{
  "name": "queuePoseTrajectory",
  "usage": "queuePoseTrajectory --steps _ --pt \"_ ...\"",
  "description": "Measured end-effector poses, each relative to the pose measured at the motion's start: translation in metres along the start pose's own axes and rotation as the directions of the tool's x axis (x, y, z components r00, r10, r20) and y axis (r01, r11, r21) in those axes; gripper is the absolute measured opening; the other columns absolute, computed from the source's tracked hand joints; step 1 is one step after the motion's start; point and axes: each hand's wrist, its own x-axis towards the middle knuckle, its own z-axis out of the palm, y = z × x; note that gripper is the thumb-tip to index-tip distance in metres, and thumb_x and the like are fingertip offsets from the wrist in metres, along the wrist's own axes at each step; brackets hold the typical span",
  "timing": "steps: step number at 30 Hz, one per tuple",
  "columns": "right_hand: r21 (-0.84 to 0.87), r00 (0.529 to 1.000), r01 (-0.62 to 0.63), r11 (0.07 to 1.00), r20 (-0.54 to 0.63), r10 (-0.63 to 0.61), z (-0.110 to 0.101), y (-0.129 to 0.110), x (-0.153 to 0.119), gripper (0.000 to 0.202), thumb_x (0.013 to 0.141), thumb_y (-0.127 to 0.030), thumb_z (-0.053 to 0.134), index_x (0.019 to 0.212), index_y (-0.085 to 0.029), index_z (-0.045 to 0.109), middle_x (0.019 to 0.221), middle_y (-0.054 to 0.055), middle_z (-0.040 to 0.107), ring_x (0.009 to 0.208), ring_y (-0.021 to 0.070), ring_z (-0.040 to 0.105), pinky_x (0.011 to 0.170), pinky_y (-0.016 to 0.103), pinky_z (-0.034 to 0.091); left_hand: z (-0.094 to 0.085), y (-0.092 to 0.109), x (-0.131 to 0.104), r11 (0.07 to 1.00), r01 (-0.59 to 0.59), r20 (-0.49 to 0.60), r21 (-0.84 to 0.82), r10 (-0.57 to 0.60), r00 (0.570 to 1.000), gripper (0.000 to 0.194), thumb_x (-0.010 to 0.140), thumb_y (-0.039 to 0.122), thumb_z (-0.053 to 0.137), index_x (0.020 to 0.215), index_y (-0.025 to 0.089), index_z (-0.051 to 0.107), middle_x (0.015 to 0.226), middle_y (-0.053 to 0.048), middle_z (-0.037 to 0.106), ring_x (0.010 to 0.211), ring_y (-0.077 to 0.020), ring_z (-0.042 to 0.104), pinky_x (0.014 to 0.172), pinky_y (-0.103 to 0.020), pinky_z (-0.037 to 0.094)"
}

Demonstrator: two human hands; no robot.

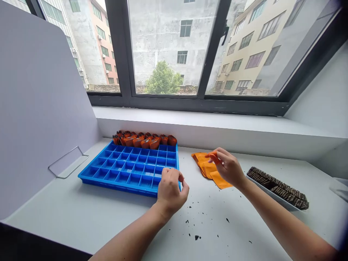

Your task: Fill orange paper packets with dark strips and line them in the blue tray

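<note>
My left hand is at the front right corner of a blue compartment tray, its fingers curled and thumb bent in. Whatever lies inside those fingers is hidden. My right hand hovers over a fanned pile of flat orange packets, thumb and fingers pinched together. Orange shows at its fingertips; I cannot tell if this is a covering or something held. Bundles of dark and orange-brown curved pieces stand upright in the tray's back compartments, while its front compartments show bare blue floors.
Right of the packets, a whitish container holds rows of dark, rough-edged thin squares. Dark crumbs are scattered over the white table. A bent wire stand is at left by a pale panel. A window sill runs behind.
</note>
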Motion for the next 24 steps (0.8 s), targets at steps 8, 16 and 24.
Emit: queuePoseTrajectory --steps 8,16,24 --pt "-0.409 0.963 -0.147 0.901 0.148 0.224 -0.019 0.038 -0.055 0.049 0.112 -0.051 0.032 0.104 -0.028 0.074 0.118 0.01 0.072 0.065 0.0184 0.064 0.054 0.035 0.045 0.001 -0.004 -0.001 0.999 0.041 0.051 0.016 -0.042 0.998 0.019 0.083 0.005 0.058 0.093 0.021 0.058 0.09 -0.005 0.066 0.085 -0.0238 0.058 0.064 -0.031 0.048" --pt "-0.684 0.911 -0.151 0.714 0.184 0.37 -0.008 0.048 -0.065 0.04 0.107 -0.046 0.046 0.107 -0.022 0.078 0.113 0.017 0.072 0.103 0.0326 0.069 0.085 0.044 0.052 -0.001 -0.006 -0.001 0.997 0.076 0.065 0.003 -0.076 0.995 0.016 0.087 0.011 0.056 0.098 0.021 0.062 0.094 -0.006 0.066 0.082 -0.0236 0.062 0.061 -0.031 0.05" --pt "-0.657 0.888 -0.222 0.721 0.169 0.427 -0.002 0.051 -0.071 0.039 0.1 -0.057 0.061 0.1 -0.022 0.076 0.104 0.019 0.071 0.104 0.0359 0.067 0.091 0.047 0.05 -0.004 -0.004 0.001 0.992 0.123 0.079 -0.02 -0.121 0.99 0.016 0.086 0.012 0.056 0.097 0.021 0.063 0.089 -0.006 0.063 0.082 -0.0237 0.061 0.06 -0.03 0.05"
